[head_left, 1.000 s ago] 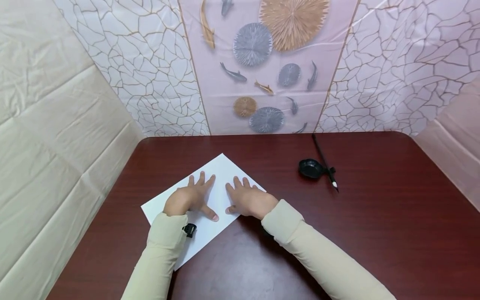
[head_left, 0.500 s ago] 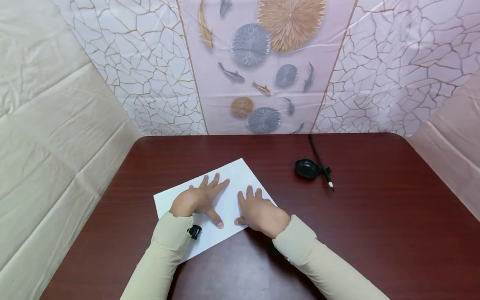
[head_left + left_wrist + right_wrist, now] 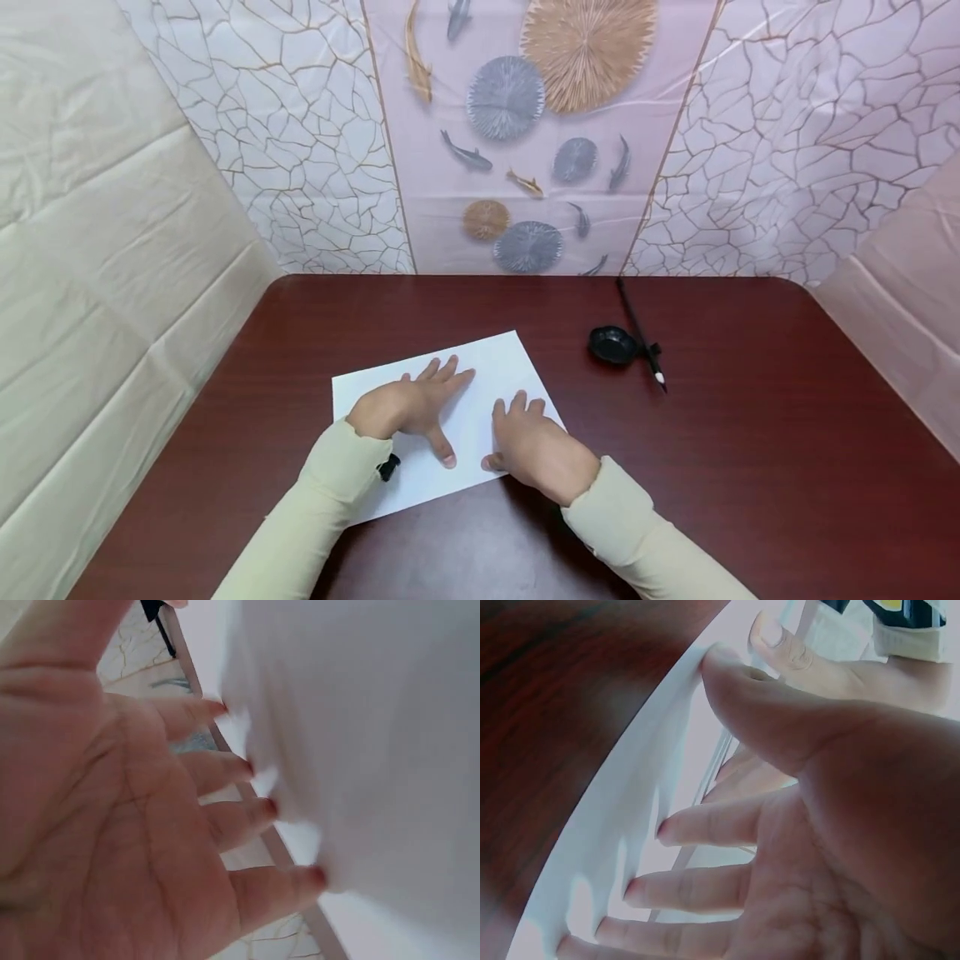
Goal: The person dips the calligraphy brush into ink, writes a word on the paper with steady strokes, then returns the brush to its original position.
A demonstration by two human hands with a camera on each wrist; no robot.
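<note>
A white sheet of paper lies slightly askew on the dark red table. My left hand rests on its left half with fingers spread and fingertips pressing the paper. On the sheet's right side, near the front edge, my right hand touches the paper with its fingertips and thumb. The left wrist view shows the left fingertips meeting the white paper, the palm raised off it. In the right wrist view the right fingers are extended, with their tips on the paper. Nothing is held in either hand.
To the right of the paper stands a small black dish. A brush with a white tip and dark point leans beside it. Patterned cloth hangs behind the table's back edge, with beige cloth at the left.
Both hands have slid the paper rightward and turned it clockwise, so its edges now lie closer to square with the table. The fingers stay on the sheet throughout.
</note>
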